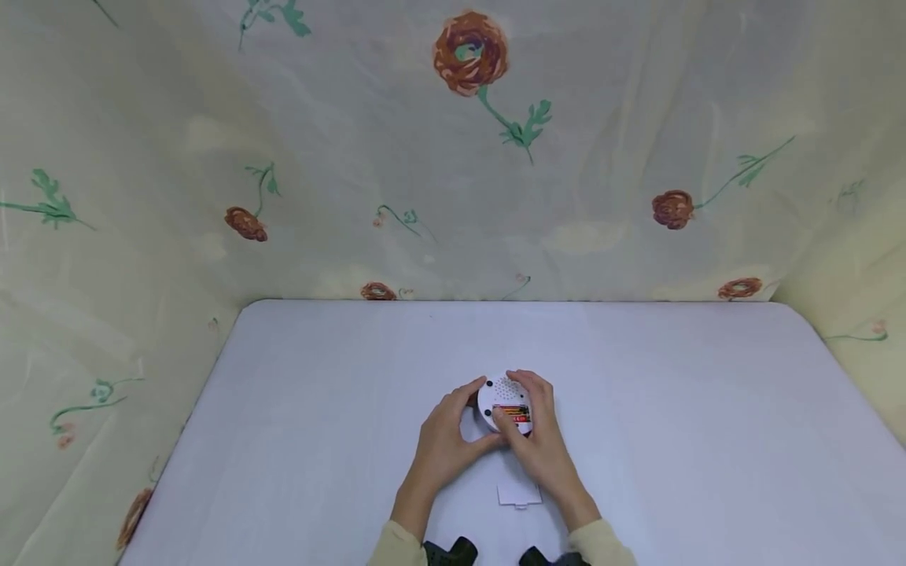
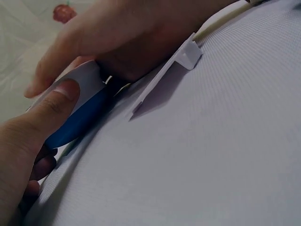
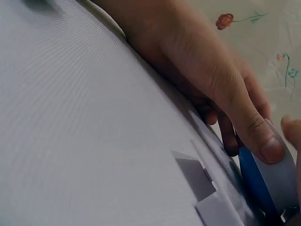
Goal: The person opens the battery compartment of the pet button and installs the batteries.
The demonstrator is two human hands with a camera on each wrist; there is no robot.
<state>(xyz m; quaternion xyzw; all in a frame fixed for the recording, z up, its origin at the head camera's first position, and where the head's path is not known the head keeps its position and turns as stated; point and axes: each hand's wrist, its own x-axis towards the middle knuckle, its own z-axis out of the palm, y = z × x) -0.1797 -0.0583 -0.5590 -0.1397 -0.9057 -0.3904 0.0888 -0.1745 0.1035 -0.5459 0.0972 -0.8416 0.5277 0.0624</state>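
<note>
A round device (image 1: 504, 391), white with small speaker holes on top and blue below, is held just above the table between both hands. In its open compartment sit red-and-black batteries (image 1: 511, 413). My left hand (image 1: 447, 440) grips the device's left and near rim between thumb and fingers. On the other side, my right hand (image 1: 539, 440) holds the far right rim with its fingers, its thumb on the batteries. A white rectangular battery cover (image 1: 519, 494) with a small tab lies on the table below the right hand; the left wrist view shows it tilted against the surface.
The white table (image 1: 318, 409) reaches out on all sides of the hands. Pale cloth with printed flowers (image 1: 470, 53) hangs behind it and along both sides. Black wrist devices (image 1: 453, 552) show at the bottom edge.
</note>
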